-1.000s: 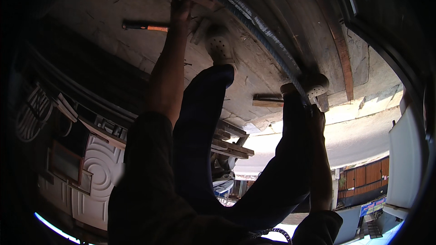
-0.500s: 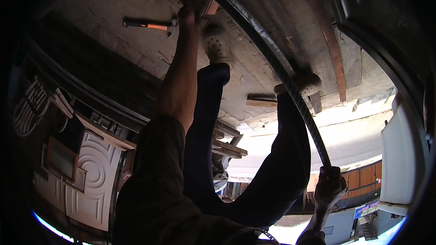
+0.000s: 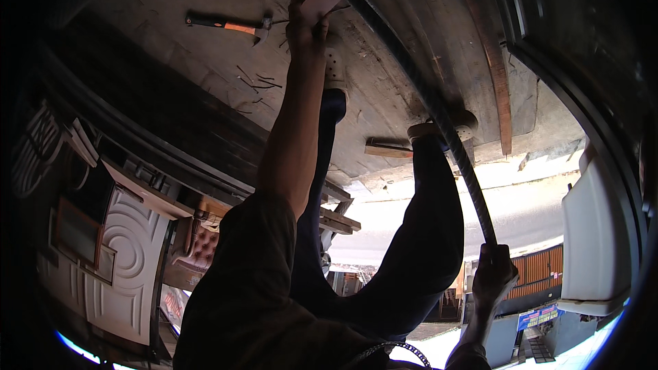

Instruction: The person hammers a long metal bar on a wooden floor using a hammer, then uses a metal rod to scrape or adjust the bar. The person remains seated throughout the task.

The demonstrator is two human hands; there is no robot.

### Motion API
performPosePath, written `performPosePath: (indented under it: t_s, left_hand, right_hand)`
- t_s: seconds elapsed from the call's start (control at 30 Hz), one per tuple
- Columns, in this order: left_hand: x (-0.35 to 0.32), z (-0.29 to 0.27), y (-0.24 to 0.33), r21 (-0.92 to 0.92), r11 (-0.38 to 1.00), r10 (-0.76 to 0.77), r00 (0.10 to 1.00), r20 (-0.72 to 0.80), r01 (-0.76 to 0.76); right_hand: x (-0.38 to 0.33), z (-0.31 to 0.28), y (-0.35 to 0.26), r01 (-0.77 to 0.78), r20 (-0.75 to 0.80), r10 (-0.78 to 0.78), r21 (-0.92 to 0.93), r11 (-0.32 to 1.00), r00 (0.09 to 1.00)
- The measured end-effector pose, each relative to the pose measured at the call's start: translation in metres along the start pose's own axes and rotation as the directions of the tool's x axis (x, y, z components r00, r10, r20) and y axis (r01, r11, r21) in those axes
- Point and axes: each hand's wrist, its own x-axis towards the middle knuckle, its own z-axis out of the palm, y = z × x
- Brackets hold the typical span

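Dark bar (image 3: 428, 92), slanting upper left, from right hand (image 3: 495, 274)

**Dark clothes, pale clogs**

The person near me wears a dark top (image 3: 247, 294), its left sleeve (image 3: 271, 223) ending around the elbow. Left hand (image 3: 306, 33) and right hand (image 3: 494, 275) are bare. Dark navy trousers (image 3: 404, 253) reach down to pale clogs (image 3: 334, 72) dotted with round holes. A greyish braided-looking band (image 3: 384, 347) curves by the top, too shadowed for me to identify.
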Motion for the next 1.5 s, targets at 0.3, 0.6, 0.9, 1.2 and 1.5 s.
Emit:
performPosePath:
  t_s: [0.3, 0.6, 0.9, 1.2, 1.5]
  left_hand:
    - [0.035, 0.05, 0.033, 0.069, 0.988, -0.121, 0.967, -0.225, 0.139]
    - [0.047, 0.051, 0.06, 0.083, 0.967, -0.194, 0.912, -0.361, 0.239]
    - [0.03, 0.049, 0.073, 0.098, 0.953, -0.197, 0.829, -0.523, 0.288]
    - [0.038, -0.034, 0.004, 0.306, 0.952, 0.09, 0.976, -0.197, -0.026]
    - [-0.005, -0.037, 0.02, 0.542, 0.782, 0.36, 0.933, 0.008, -0.306]
  right_hand:
    - [-0.032, -0.138, -0.068, -0.035, 0.197, 0.049, -0.071, 0.997, 0.979]
    - [-0.017, -0.23, -0.152, 0.09, 0.466, 0.011, -0.193, 0.977, 0.885]
    - [-0.026, -0.246, -0.216, -0.007, 0.512, 0.079, -0.141, 0.99, 0.855]
    - [-0.069, -0.127, -0.163, -0.018, 0.325, 0.026, -0.029, 0.999, 0.945]
    - [-0.088, -0.155, -0.104, -0.298, 0.418, 0.301, -0.075, 0.952, 0.857]
